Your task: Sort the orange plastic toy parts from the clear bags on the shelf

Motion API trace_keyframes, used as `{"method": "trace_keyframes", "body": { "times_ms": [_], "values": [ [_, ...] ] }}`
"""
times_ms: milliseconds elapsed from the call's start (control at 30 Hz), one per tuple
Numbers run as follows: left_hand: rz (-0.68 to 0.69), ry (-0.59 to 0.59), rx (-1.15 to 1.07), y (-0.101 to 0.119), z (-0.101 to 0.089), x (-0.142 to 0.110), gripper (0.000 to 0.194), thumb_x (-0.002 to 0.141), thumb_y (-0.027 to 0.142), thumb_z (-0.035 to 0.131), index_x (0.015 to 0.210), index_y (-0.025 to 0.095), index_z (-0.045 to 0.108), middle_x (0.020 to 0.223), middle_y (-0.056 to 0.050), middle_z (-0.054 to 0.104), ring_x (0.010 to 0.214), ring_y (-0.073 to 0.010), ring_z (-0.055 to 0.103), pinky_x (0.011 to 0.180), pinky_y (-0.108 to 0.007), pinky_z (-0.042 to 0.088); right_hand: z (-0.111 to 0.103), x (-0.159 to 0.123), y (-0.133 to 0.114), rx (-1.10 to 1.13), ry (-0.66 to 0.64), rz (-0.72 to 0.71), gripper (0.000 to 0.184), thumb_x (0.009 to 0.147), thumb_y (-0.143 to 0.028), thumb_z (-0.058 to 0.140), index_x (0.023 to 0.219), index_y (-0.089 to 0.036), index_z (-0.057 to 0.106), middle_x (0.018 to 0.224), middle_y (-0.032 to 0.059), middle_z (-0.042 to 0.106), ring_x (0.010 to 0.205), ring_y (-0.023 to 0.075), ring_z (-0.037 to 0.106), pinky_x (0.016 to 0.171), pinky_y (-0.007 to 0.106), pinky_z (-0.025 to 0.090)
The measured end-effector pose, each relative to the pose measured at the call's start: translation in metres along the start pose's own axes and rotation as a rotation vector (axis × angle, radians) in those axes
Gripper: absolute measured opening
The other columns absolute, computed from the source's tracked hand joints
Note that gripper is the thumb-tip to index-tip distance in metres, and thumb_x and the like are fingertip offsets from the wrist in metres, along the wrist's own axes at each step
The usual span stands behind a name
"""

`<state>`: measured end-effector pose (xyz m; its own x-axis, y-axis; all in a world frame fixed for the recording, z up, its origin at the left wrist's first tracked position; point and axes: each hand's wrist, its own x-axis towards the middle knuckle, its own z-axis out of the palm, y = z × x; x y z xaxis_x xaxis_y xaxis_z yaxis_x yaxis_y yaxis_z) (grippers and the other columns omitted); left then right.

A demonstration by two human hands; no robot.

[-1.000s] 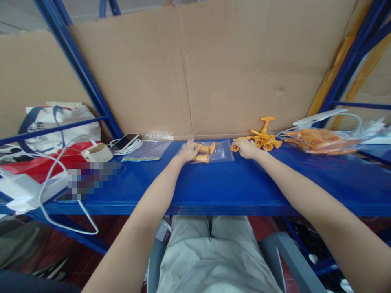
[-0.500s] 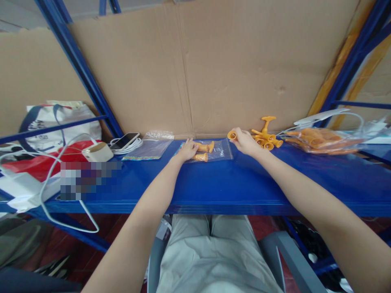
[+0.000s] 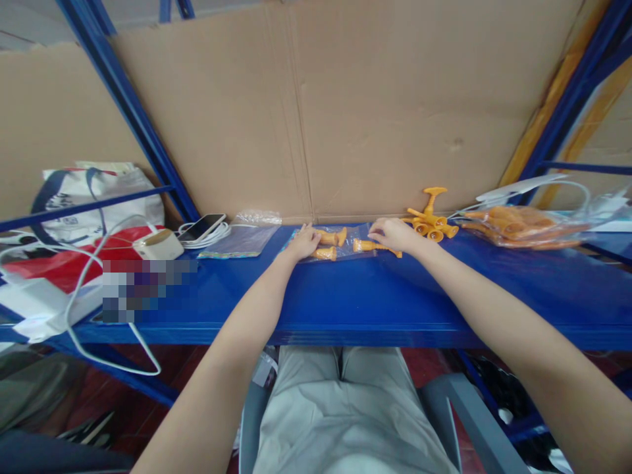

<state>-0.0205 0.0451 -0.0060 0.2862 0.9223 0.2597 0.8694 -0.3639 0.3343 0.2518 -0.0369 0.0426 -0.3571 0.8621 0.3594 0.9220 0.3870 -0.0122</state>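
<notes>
My left hand (image 3: 303,243) rests with its fingers stretched over the left part of a clear plastic zip bag (image 3: 349,254) on the blue shelf. Orange plastic pieces (image 3: 326,253), with cup-shaped ends, lie at the bag beside that hand. One more orange piece (image 3: 364,245) lies on the bag's right part, its thin end pointing right. Just above it, my right hand (image 3: 391,235) has its fingertips closed at the bag's right edge, seemingly pinching the plastic. A pile of the same orange pieces (image 3: 434,222) sits right of my right hand, partly behind it.
At right lies a filled clear bag of orange pieces (image 3: 518,227). Left of my hands are a flat clear bag (image 3: 241,240), a phone (image 3: 202,228) on a coiled white cable, a charger (image 3: 158,245) and a tote bag (image 3: 113,204). A cardboard sheet (image 3: 395,112) stands behind.
The orange piece my right hand held is now down on the bag's right part. That hand has let go of it and its fingers have moved to the bag's edge. My left hand stays put.
</notes>
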Motion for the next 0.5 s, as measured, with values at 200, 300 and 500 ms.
{"method": "trace_keyframes", "body": {
  "times_ms": [200, 300, 500],
  "values": [
    [-0.014, 0.031, -0.017, 0.009, -0.004, -0.007, 0.033, 0.097, 0.032, 0.04, 0.116, 0.017, 0.062, 0.158, -0.015, 0.038, 0.152, -0.0265, 0.024, 0.121, -0.048, 0.021, -0.006, -0.003, 0.019, -0.045, -0.298, 0.104, 0.012, 0.078, -0.023, 0.067, 0.08, -0.019, 0.078, 0.073, 0.0052, 0.075, 0.073, 0.0197, 0.07, 0.065, 0.025, 0.048],
    [-0.031, 0.082, -0.029, 0.017, -0.009, -0.014, 0.027, 0.097, 0.03, 0.043, 0.11, 0.018, 0.062, 0.159, -0.014, 0.037, 0.152, -0.0281, 0.023, 0.12, -0.053, 0.021, -0.002, -0.003, 0.024, -0.017, -0.319, 0.093, 0.012, 0.073, -0.017, 0.068, 0.079, -0.019, 0.078, 0.07, 0.0039, 0.074, 0.071, 0.0186, 0.069, 0.064, 0.023, 0.048],
    [-0.19, 0.268, -0.203, 0.015, -0.018, -0.018, 0.029, 0.098, 0.032, 0.041, 0.116, 0.017, 0.058, 0.14, -0.019, 0.055, 0.137, -0.0309, 0.046, 0.115, -0.054, 0.031, -0.009, -0.003, 0.017, 0.047, -0.172, 0.018, 0.017, 0.077, -0.016, 0.06, 0.08, -0.018, 0.077, 0.067, 0.0031, 0.071, 0.062, 0.0149, 0.062, 0.06, 0.023, 0.042]
  ]
}}
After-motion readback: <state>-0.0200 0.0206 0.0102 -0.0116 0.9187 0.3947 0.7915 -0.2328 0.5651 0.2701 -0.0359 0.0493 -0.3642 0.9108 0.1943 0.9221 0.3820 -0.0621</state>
